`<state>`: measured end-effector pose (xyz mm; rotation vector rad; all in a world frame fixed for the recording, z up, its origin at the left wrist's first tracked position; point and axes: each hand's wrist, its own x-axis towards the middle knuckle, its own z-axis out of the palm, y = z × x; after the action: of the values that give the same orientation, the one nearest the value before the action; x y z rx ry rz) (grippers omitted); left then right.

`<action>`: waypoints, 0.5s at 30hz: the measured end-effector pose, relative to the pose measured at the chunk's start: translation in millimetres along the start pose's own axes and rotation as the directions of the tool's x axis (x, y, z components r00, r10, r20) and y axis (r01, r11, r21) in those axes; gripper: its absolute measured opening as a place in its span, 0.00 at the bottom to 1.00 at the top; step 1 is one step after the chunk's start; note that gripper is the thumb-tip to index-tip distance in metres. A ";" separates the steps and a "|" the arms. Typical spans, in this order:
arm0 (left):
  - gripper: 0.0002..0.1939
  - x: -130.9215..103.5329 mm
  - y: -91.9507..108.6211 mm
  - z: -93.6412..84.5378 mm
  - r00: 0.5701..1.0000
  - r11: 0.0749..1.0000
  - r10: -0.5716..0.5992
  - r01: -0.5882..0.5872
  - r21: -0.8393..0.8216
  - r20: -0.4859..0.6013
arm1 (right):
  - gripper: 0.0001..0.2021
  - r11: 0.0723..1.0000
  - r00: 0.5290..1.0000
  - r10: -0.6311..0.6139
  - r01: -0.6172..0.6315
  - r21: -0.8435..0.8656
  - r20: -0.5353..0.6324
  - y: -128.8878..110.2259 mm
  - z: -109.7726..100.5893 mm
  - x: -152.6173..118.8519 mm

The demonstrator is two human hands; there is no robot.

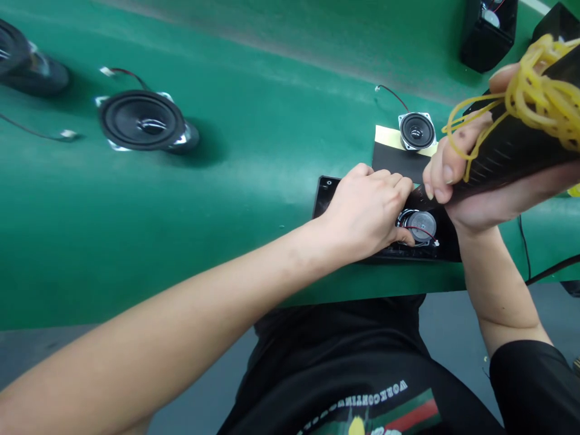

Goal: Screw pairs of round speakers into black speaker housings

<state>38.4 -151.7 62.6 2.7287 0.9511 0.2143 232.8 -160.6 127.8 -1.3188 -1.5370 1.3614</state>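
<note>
My right hand (471,163) is wrapped round a black electric screwdriver (507,148) bound with yellow elastic bands (539,96). Its tapered nose points down and left over a black speaker housing (325,192) at the table's front edge. A small round speaker (421,226), magnet side up with a red and black lead, lies in this housing. My left hand (369,208) rests over the housing, fingers curled by the screwdriver's nose and thumb at the speaker's rim. What those fingers grip, if anything, is hidden, and so is the screwdriver's tip.
Behind the housing, another small speaker (417,131) sits on a black and pale-yellow piece (396,160). Larger speakers (141,121) stand at the left of the green table (254,151). A black box (488,36) is at the back right; a black cable (553,267) runs off right.
</note>
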 end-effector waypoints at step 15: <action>0.33 -1.0 -3.7 2.8 1.000 0.999 -0.009 0.010 -0.045 0.023 | 0.45 0.762 0.923 -0.377 0.359 0.539 -0.083 47.7 33.3 14.0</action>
<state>36.0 -150.1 58.8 2.6795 0.9420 0.1993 209.5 -159.2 72.7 -0.6006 -1.2051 1.4140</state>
